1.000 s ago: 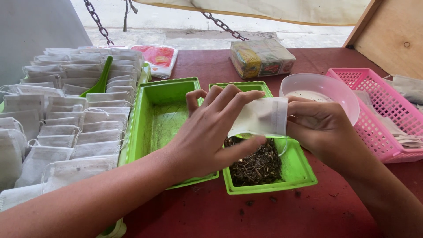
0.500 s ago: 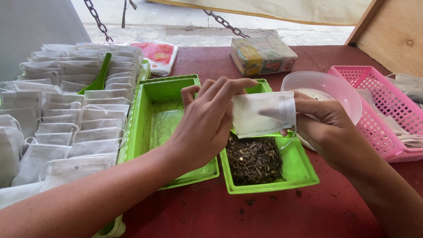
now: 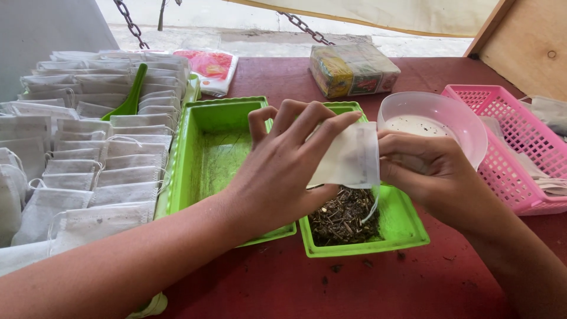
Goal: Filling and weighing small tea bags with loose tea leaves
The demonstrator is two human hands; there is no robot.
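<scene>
Red-brown counter [image 3: 366,289] under an open-sided shelter, with pale ground and hanging chains behind. At centre, a small white filter pouch [image 3: 349,158] is held above the right-hand green tray [image 3: 407,227], directly over a heap of dried, chopped herb [image 3: 342,215]. The left hand [image 3: 283,171] pinches the pouch's near edge between thumb and curled fingers; the right hand [image 3: 434,174] closes on its opposite edge, fingers folded in, so that both hands are shut on the same pouch. A thin drawstring hangs from the pouch towards the herb.

Left of the left hand lies a larger green tray [image 3: 212,159], almost bare. Beyond it stand rows of white pouches [image 3: 88,153], with a green scoop [image 3: 131,97] lying among them. Just behind the right hand sits a translucent pink bowl [image 3: 440,115]; further right, a pink mesh basket [image 3: 514,142]. A wrapped block [image 3: 353,70] and a red-printed packet [image 3: 211,68] lie at the far edge.

Risks, as a judgement: the thin fabric may tear if the hands pull apart unevenly. Should the pouch tilt with its mouth loose, any herb inside would spill, some past the tray rim; stray flecks already dot the counter. The dangling string could snag on the herb. Whether the pouch is filled cannot be told.
</scene>
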